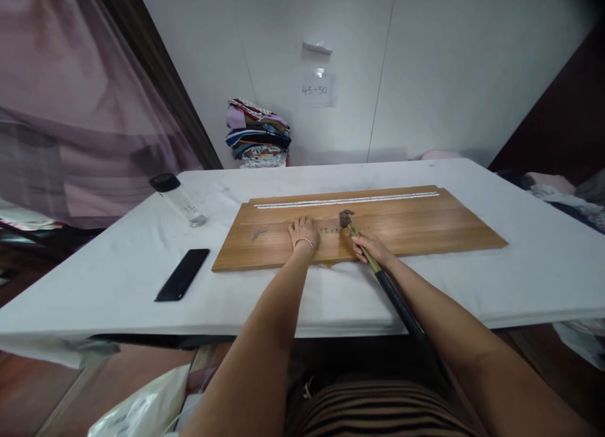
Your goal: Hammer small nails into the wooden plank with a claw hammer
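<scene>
A wood-grain board [411, 226] lies on the white-covered table. My left hand [305, 232] rests flat on it, fingers stretched out, a thin bracelet round the wrist. My right hand [371, 248] is wrapped round the handle of a hammer [368, 257], close below its rusty head. The head is just above or on the board; I cannot tell which. Between my hands runs a row of small nails [329, 231] standing in the board. Left of my left hand lies a little pile of loose nails [258, 235]. Two white strips [347, 200] run along the board's far side.
A black phone [183, 275] and a clear bottle [182, 200] with a black lid lie left of the board. Folded cloths [259, 134] are stacked by the back wall. The white tablecloth [108, 273] reaches the near edge. A plastic bag [142, 405] is on the floor at left.
</scene>
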A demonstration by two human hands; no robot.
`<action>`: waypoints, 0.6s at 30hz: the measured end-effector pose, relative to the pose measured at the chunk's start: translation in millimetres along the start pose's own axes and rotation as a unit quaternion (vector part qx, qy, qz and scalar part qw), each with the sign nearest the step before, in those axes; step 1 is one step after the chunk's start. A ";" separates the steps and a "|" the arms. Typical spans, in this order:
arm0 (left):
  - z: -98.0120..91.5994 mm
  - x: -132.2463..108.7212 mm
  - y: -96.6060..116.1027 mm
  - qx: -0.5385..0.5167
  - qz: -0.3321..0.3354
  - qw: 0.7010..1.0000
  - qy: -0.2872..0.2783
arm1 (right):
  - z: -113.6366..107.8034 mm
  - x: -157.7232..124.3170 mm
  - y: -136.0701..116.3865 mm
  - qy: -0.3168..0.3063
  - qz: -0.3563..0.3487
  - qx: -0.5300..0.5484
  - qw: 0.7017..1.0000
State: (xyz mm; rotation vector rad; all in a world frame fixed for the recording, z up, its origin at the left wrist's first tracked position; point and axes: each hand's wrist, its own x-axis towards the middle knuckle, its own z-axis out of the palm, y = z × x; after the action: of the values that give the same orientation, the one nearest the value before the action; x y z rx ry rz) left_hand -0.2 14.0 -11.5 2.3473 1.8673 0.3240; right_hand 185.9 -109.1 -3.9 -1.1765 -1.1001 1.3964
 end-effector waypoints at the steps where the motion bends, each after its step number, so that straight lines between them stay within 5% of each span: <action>1: 0.0 0.1 -0.1 0.000 0.002 1.000 0.000 | 0.0 0.0 0.0 0.002 0.000 0.000 1.000; 18: -1.3 0.0 -0.1 -0.005 0.004 1.000 -0.005 | 0.9 1.2 2.1 0.009 0.006 0.006 1.000</action>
State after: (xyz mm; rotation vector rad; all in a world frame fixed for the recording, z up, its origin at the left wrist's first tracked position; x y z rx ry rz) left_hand -0.6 13.9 -10.2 2.3462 1.8473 0.3222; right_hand 184.7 -108.2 -6.0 -1.1870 -1.0721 1.3969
